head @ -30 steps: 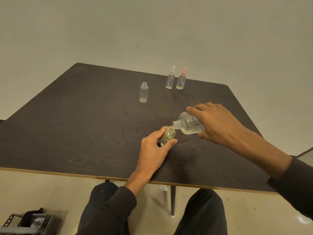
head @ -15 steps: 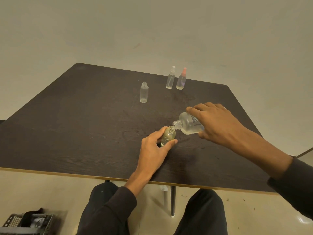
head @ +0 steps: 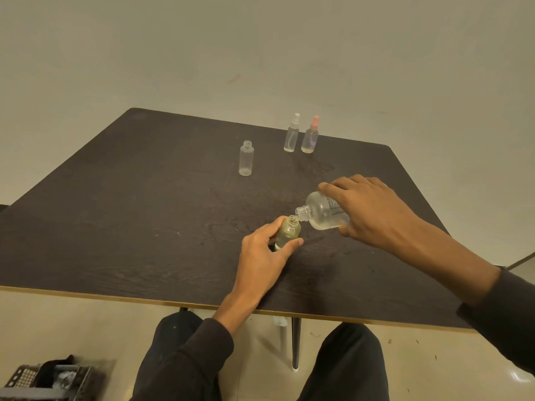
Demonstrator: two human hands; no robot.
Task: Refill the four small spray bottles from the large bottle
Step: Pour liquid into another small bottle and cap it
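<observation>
My right hand (head: 373, 212) grips the large clear bottle (head: 322, 214), tipped nearly on its side with its open neck just over the mouth of a small uncapped bottle (head: 287, 231). My left hand (head: 265, 256) holds that small bottle upright on the dark table (head: 144, 227) between thumb and fingers. Further back stands another small bottle (head: 246, 157) with no cap. Two capped spray bottles stand side by side at the far edge, one with a white top (head: 291, 137), one with a pink top (head: 310, 138).
The table's near edge runs just above my knees. A table leg (head: 295, 342) stands between my legs. A dark basket-like object (head: 49, 377) lies on the floor at the lower left. A pale wall rises behind the table.
</observation>
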